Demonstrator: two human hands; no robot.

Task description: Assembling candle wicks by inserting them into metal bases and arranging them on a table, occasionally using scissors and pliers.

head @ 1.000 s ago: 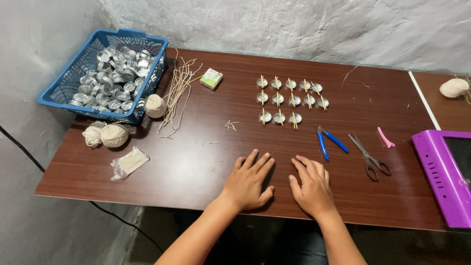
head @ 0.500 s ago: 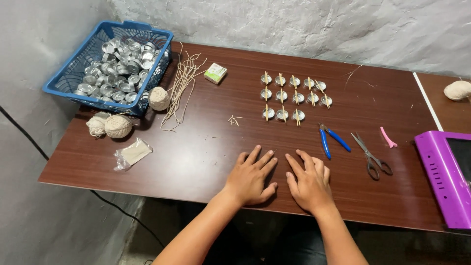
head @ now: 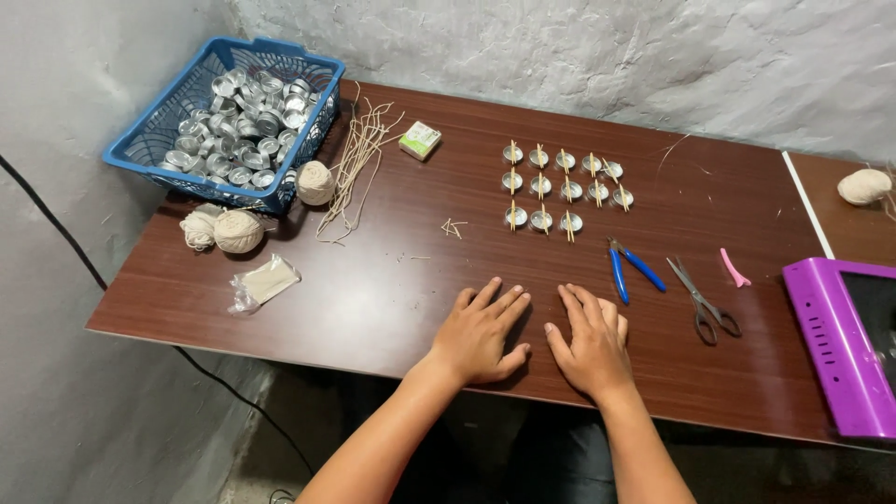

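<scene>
Sitting at upper left, the blue basket (head: 149,154) is holding metal cups; twine balls (head: 238,231) are lying below it. The left hand (head: 481,333) and right hand (head: 588,345) are still resting flat, fingers spread, empty, unmoved since a second ago; only the view is shifting. Wicked cups (head: 560,189) are waiting above, pliers (head: 630,269) and scissors (head: 702,301) rightward.

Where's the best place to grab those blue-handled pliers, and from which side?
Take the blue-handled pliers by the two blue handles, which splay toward the table's near edge while the short metal jaws point away toward the candle cups. The right hand, lying flat just in front of them, is probably the easier one: come from the near side, from above, and close the handles together.
</scene>
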